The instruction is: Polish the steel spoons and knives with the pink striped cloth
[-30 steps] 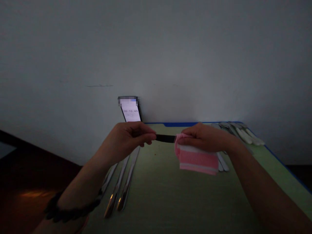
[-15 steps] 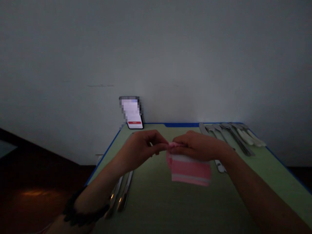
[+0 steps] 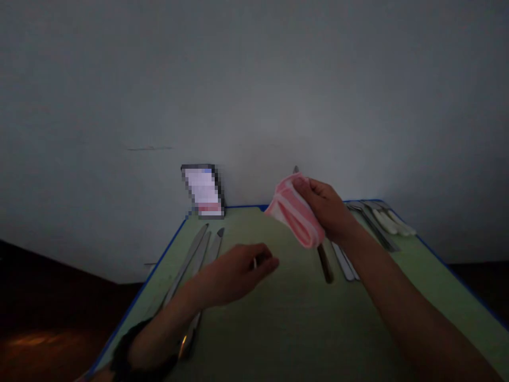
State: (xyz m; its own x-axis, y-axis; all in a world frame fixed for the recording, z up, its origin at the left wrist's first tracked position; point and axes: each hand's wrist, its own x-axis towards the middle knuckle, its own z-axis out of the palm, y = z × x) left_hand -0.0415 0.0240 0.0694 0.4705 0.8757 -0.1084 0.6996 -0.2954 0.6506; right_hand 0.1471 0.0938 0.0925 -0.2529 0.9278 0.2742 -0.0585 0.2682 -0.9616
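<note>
My right hand (image 3: 324, 204) grips a folded pink-and-white striped cloth (image 3: 306, 217) above the far part of the table. A metal tip (image 3: 296, 170) pokes out over the cloth, and a shiny handle (image 3: 325, 265) comes out below it. They line up like one knife, but its middle is hidden by the cloth. My left hand (image 3: 242, 270) hovers lower and to the left, fingers loosely bent and apart, holding nothing visible. Several table knives (image 3: 186, 262) lie beside and partly under my left forearm.
The pale green table (image 3: 270, 329) has a blue edge and meets a grey wall. A phone (image 3: 204, 191) leans on the wall at the back left. On the right lie spoons and forks (image 3: 376, 231), some with white handles (image 3: 385, 220).
My hands have parted. The right one has risen with the cloth, and a metal tip and a handle now show. My left hand has let go of the cloth and dropped lower.
</note>
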